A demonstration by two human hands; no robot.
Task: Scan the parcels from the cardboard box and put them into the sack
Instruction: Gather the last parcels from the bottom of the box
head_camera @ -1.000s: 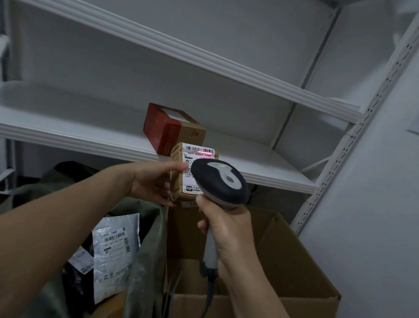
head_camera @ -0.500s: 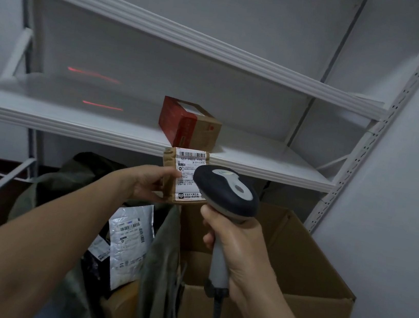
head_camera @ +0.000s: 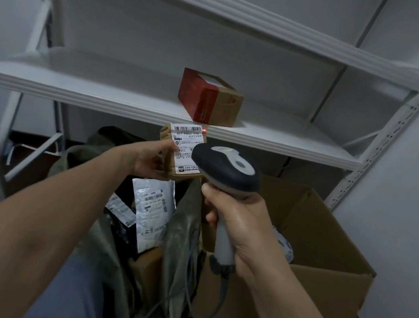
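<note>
Here the left hand (head_camera: 149,159) grips a small brown labelled cardboard parcel (head_camera: 181,152) just ahead of the right hand (head_camera: 236,224), which clasps a grey handheld scanner (head_camera: 224,171), whose red dot at the barcode's edge may misread.

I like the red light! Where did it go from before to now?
The red light jumped from the parcel's label to the wall and shelf, and now shows as a dot by the small parcel's barcode. The left hand still holds that parcel, the right hand the scanner.
</note>
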